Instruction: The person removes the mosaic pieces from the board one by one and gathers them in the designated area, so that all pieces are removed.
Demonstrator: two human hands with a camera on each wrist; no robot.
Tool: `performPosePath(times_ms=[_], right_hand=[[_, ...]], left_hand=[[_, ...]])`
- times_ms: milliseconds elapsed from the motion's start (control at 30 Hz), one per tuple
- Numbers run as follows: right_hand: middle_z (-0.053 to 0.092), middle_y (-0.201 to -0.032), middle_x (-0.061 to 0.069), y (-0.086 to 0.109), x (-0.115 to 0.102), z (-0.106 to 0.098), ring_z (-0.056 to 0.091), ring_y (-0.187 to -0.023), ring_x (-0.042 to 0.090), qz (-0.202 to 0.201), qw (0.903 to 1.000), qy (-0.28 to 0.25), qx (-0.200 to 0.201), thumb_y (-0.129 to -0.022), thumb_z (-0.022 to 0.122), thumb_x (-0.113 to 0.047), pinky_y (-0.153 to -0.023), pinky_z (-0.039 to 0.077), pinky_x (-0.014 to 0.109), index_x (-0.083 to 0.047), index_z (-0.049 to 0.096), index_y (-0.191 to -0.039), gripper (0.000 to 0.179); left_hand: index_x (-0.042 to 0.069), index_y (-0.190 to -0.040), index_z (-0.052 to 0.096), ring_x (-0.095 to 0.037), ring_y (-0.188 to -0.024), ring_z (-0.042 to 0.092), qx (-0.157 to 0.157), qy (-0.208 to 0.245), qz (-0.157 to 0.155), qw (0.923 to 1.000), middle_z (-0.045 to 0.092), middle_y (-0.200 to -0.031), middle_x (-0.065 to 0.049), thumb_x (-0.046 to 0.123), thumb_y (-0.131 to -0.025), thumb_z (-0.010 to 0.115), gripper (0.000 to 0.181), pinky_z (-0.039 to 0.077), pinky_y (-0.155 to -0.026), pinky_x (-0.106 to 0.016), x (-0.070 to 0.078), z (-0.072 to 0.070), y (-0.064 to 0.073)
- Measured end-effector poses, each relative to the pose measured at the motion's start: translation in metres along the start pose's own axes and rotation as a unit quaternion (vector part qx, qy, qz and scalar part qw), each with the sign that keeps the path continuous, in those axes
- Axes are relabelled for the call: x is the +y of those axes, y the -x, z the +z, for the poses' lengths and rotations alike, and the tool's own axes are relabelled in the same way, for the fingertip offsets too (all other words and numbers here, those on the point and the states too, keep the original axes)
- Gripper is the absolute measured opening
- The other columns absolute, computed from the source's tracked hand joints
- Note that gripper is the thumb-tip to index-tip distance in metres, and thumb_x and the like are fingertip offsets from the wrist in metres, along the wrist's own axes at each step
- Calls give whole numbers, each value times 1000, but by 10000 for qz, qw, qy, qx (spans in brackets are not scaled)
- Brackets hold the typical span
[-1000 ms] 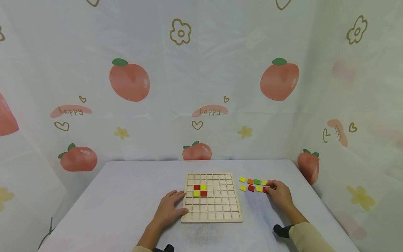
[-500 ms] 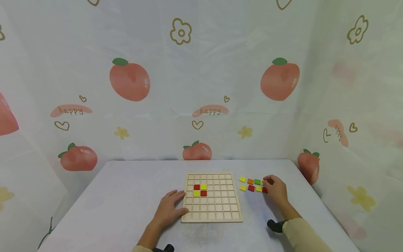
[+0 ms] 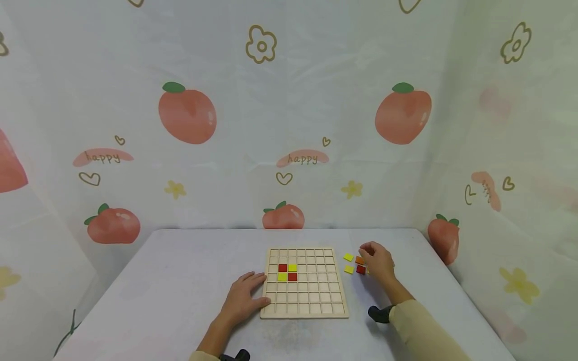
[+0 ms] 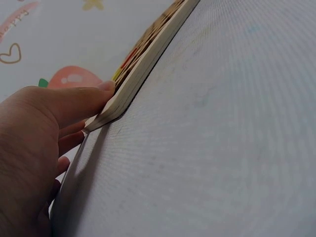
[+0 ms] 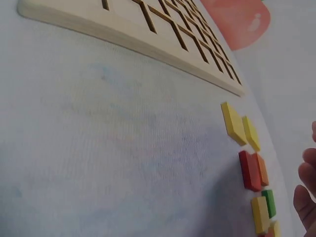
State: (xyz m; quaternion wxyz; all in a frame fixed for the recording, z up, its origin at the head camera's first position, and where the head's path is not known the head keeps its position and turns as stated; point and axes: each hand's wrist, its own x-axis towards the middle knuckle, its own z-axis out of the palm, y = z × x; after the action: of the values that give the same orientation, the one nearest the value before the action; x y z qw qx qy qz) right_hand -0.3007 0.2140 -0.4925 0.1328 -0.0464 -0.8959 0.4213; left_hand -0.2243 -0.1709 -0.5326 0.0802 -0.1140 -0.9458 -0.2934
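A square wooden grid board (image 3: 304,316) lies on the table with two red and two yellow tiles (image 3: 292,267) in its cells, in a checker pattern. Along the board's left edge, my left hand (image 3: 244,298) rests with fingers spread; its thumb (image 4: 96,96) presses the rim. My right hand (image 3: 380,263) hovers over the loose tiles, fingers loosely bent, and nothing shows between them. Beneath it are a red tile (image 5: 250,170), an orange tile (image 5: 261,169), a green tile (image 5: 269,202) and a yellow tile (image 5: 260,215). The hand hides part of this group in the head view.
Two yellow tiles (image 5: 233,123) lie nearest the board's right side. A white table (image 3: 180,281) carries everything, and a printed cloth backdrop (image 3: 244,125) rises behind its back edge and beside it.
My right hand has moved left above the two rows of loose tiles, from their right end to over the orange and green ones. The left hand and the board stay put.
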Motion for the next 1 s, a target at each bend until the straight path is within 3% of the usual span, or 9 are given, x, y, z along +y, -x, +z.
performPosePath(times_ms=[300,600,800,1000], right_hand=[[64,-92,8,-4,-15,17,58,-80,22,-291,9990,-67,-318,-91,67,-13,-70,52,35,-4,66,-102,15],[63,-90,5,0,-37,35,58,-85,23,-616,9955,-288,-661,-88,70,-11,-78,50,40,-3,65,-101,16],[61,-100,8,3,-46,46,59,-91,26,-1002,9889,-439,-1006,-88,71,-10,-74,52,39,0,64,-107,23],[57,-110,13,5,-54,58,60,-92,25,-1033,9804,-873,-1431,-88,71,-9,-70,55,34,3,61,-115,31]], left_hand=[[14,-132,62,-32,-133,41,-13,-53,-78,10000,59,-134,-1,47,-77,75,66,32,-104,-60,3,-1,0],[13,-132,62,-32,-133,40,-8,-34,-118,9999,59,-134,-1,47,-76,75,66,32,-104,-61,3,0,1],[13,-132,62,-32,-133,41,-24,-51,-81,10000,59,-134,-2,48,-77,75,66,32,-104,-61,2,-1,1],[13,-132,62,-32,-133,40,-46,59,-75,9999,59,-134,-2,48,-77,74,66,32,-104,-61,2,-2,1]])
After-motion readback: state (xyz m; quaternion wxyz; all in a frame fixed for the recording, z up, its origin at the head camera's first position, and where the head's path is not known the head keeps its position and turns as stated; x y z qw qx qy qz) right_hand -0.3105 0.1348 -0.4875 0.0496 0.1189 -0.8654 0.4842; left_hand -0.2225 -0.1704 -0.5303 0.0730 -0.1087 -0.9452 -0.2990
